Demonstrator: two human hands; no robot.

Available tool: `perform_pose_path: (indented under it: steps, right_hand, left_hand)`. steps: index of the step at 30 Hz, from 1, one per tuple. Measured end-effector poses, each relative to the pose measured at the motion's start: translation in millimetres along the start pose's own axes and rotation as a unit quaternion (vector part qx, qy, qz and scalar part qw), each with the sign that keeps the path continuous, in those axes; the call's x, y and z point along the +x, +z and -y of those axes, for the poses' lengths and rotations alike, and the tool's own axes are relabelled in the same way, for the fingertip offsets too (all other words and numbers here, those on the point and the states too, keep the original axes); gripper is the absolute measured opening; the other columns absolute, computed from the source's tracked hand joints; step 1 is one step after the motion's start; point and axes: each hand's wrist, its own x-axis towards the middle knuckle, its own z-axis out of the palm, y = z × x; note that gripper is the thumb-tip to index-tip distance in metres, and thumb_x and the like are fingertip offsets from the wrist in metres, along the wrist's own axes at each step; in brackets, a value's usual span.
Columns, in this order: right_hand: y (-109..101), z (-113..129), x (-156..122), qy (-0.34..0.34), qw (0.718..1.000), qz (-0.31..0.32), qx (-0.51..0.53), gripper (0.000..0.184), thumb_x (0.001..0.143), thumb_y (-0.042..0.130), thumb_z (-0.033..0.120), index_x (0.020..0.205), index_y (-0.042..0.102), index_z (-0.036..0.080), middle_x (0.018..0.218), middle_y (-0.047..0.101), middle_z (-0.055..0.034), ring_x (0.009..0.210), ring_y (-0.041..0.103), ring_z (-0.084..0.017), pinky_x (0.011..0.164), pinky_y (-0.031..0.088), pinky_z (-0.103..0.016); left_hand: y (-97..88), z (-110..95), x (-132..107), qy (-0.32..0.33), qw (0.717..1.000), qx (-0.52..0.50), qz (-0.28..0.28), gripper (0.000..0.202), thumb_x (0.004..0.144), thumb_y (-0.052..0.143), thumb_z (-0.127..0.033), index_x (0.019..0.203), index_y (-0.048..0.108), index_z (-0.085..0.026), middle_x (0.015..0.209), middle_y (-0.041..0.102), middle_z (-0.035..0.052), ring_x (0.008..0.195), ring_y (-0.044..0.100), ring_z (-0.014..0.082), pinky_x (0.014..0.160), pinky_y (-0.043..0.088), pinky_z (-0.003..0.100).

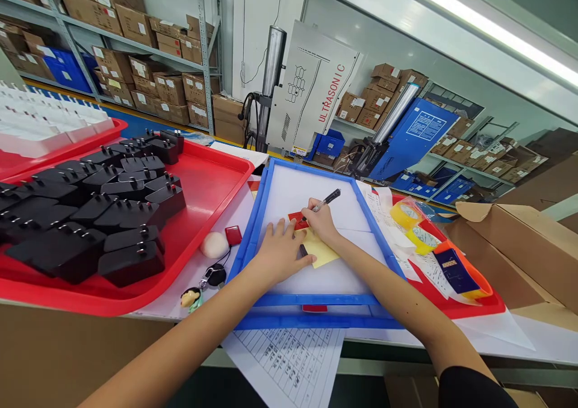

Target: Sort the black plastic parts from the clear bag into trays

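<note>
My right hand point(321, 222) is closed around a black pen point(333, 196) that slants up to the right. The pen's lower end is at a small red piece point(297, 217) on the white surface of a blue-edged tray point(280, 182). Spread and lying flat, my left hand point(280, 253) presses beside the red piece and on the edge of a yellow paper note point(318, 249). Between its thumb and forefinger shows a small dark object that I cannot make out. Part of the note lies under my hands.
On the left, a red tray point(203, 173) holds many black plug adapters point(130, 215). A keychain figure point(192, 298) lies beside it. To the right are tape rolls point(422, 238), papers and an open cardboard box point(524, 239). A printed sheet point(293, 360) hangs over the table's front edge.
</note>
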Motion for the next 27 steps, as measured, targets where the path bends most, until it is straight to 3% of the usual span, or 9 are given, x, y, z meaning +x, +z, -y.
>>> perform_pose_path:
  steps: [20,27]
  right_hand:
    - [-0.4,1.1,-1.1,-0.014,1.000,-0.023,-0.011,0.022,0.059,0.049,0.020,0.050,0.029,0.022,0.047,0.027,0.0077,0.048,0.026,-0.009,0.046,0.022,-0.025]
    - [-0.9,2.8,-2.2,-0.009,1.000,-0.017,-0.007,0.022,0.059,0.048,0.019,0.051,0.028,0.022,0.048,0.025,0.0078,0.047,0.024,-0.009,0.045,0.022,-0.025]
  left_hand:
    - [-0.2,0.5,-0.9,-0.002,1.000,0.009,0.003,0.064,0.089,0.043,-0.059,0.138,0.044,-0.018,0.150,0.032,0.0170,0.138,0.024,0.0407,0.108,0.022,0.056]
    - [-1.6,1.4,0.1,0.001,1.000,0.000,0.005,0.066,0.089,0.043,-0.058,0.139,0.044,-0.015,0.150,0.031,0.0202,0.138,0.023,0.0427,0.108,0.021,0.058]
